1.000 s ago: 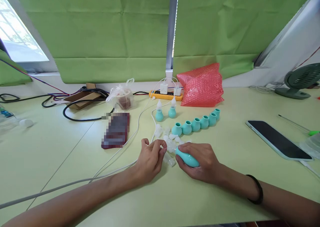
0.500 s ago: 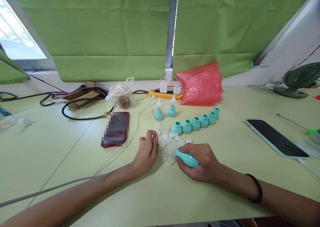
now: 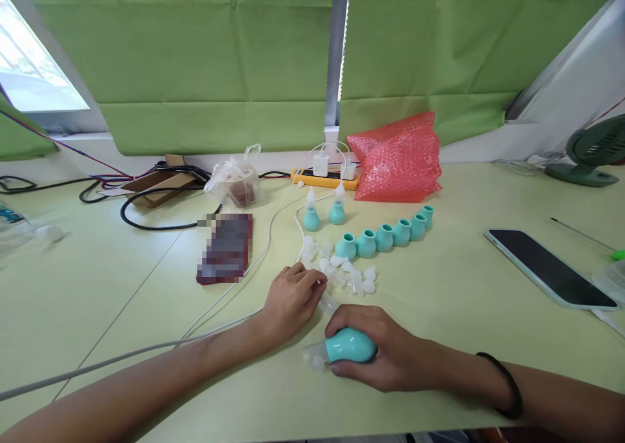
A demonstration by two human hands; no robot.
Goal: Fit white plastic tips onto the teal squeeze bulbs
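Note:
My right hand [image 3: 378, 345] is wrapped around a teal squeeze bulb [image 3: 350, 345], lying on its side with its mouth to the left. Clear plastic parts [image 3: 315, 355] sit at that mouth; whether they are fitted in it I cannot tell. My left hand [image 3: 295, 296] rests at the near left of a loose pile of clear nozzle pieces [image 3: 336, 270], its fingers curled together. What the fingertips hold, if anything, is hidden. A clear tube [image 3: 329, 304] lies just below them. Beyond the pile, several teal bulbs [image 3: 366, 242] stand upright in a slanting row, mouths up.
Two bulbs with clear tips [image 3: 311, 215] stand behind the pile. A white cable [image 3: 266, 247] crosses the table on the left, near a dark red phone [image 3: 227, 247]. Another phone [image 3: 551, 267] lies right. Farther back are a power strip [image 3: 322, 179] and a pink bubble-wrap bag [image 3: 398, 163].
My right hand has moved nearer and left with the bulb, turning its mouth leftward; clear parts now show there. My left hand has shifted slightly right over the pile, where some pieces have moved.

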